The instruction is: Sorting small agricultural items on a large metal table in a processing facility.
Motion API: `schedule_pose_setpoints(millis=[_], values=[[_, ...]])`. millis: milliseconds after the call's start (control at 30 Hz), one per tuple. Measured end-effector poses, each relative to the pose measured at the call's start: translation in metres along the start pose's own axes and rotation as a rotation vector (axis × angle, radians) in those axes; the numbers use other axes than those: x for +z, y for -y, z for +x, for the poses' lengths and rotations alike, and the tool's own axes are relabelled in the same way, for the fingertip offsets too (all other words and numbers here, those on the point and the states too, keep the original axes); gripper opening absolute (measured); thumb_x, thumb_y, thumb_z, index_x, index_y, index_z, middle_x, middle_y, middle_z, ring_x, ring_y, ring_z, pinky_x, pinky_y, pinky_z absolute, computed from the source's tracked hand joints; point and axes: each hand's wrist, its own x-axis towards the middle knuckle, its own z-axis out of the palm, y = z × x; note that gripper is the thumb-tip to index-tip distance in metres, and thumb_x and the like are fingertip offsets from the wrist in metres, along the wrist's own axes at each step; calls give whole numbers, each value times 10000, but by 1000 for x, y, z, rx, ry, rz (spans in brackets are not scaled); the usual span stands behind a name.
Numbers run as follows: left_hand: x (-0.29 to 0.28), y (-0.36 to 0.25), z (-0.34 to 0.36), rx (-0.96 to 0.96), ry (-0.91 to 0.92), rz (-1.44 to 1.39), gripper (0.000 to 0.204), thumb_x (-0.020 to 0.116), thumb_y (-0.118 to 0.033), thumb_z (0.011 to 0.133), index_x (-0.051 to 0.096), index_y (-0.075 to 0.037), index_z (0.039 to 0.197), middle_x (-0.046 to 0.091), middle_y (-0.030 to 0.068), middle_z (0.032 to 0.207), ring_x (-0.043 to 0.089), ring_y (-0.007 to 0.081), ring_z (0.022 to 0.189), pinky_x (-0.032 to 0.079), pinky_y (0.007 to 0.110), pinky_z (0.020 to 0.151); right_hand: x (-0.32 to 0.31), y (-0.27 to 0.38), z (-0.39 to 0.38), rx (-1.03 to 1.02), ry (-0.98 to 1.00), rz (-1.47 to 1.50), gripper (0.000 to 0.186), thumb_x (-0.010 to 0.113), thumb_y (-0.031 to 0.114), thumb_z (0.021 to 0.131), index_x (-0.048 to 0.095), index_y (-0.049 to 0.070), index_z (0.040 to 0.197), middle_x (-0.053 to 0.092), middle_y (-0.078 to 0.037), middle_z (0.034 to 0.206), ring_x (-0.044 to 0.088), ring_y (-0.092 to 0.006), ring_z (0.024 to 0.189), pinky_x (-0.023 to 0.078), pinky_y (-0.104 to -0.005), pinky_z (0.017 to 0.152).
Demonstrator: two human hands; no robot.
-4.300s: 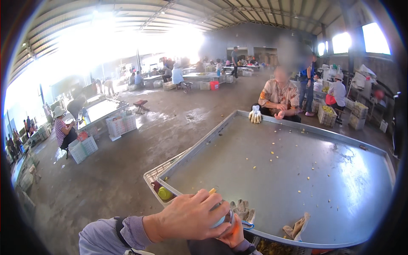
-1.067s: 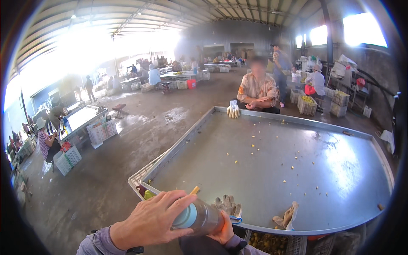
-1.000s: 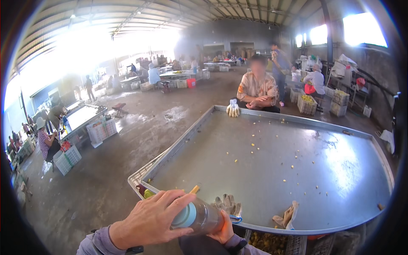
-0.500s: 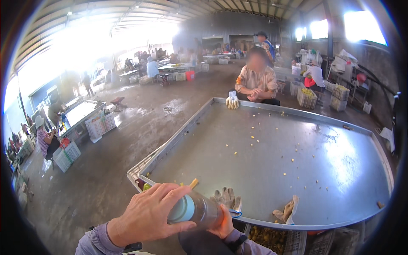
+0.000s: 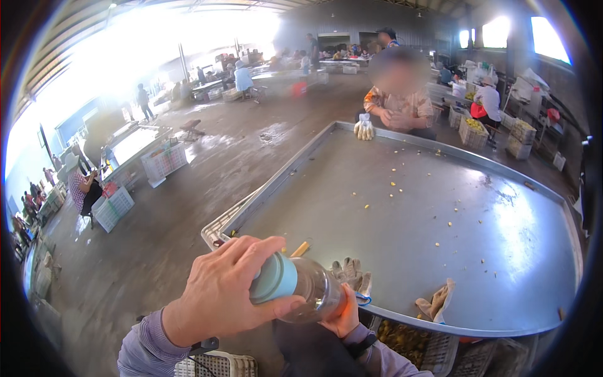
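My left hand [image 5: 226, 283] is closed over the pale blue lid [image 5: 273, 281] of a clear bottle [image 5: 311, 292], which lies tilted sideways above the near left edge of a metal tray table [image 5: 402, 232]. My right hand [image 5: 339, 314] grips the bottle's body from the right. Just beyond the bottle are a short tan stick [image 5: 301, 248] and a dirty work glove [image 5: 353, 276]. A beige glove [image 5: 433, 301] lies on the tray's near edge. Small yellow bits are scattered over the metal surface.
A seated person [image 5: 396, 107] is at the far edge beside white gloves [image 5: 364, 129]. A white crate [image 5: 217, 229] is tucked against the tray's left side, more crates [image 5: 213, 364] below. Left, workers sit at another table [image 5: 129, 151]; crates [image 5: 472, 132] stand at the back right.
The bottle and both my hands have risen in the picture, showing more of the bottle body. The view has shifted, so the tray appears higher. The person opposite has moved their hands slightly.
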Motion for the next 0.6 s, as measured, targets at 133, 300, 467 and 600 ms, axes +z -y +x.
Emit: schedule_pose_setpoints(millis=[133, 300, 467, 600], values=[[-12, 17, -16, -96, -189, -162, 586, 696, -407, 735, 533, -32, 1155, 611, 114, 967, 629, 229, 828, 500, 328, 735, -16, -2, 7, 1, -1, 28, 617, 416, 574, 871, 442, 142, 1312, 497, -95, 1289, 514, -302, 1136, 460, -488, 893], [3, 40, -72, -479, -500, -768, 575, 582, -480, 833, 524, -7, 1155, 619, 109, 951, 619, 185, 832, 500, 303, 728, -13, -2, 0, 4, 3, 76, 609, 388, 574, 885, 439, 131, 1299, 520, -76, 1258, 502, -258, 1152, 417, -486, 929], [52, 41, -136, -712, -275, -1050, 559, 529, -461, 881, 487, 4, 1189, 639, 136, 912, 635, 186, 796, 507, 291, 709, -10, -6, 3, 31, 117, 79, 621, 389, 577, 883, 422, 138, 1320, 491, -83, 1296, 476, -277, 1182, 407, -500, 943], [84, -1, -122, -694, -75, -1275, 593, 549, -383, 873, 386, -2, 1297, 622, 162, 1012, 627, 212, 889, 490, 323, 815, -7, -3, -3, 63, 97, 103, 626, 397, 573, 880, 403, 148, 1340, 459, -84, 1333, 446, -292, 1214, 386, -502, 968]])
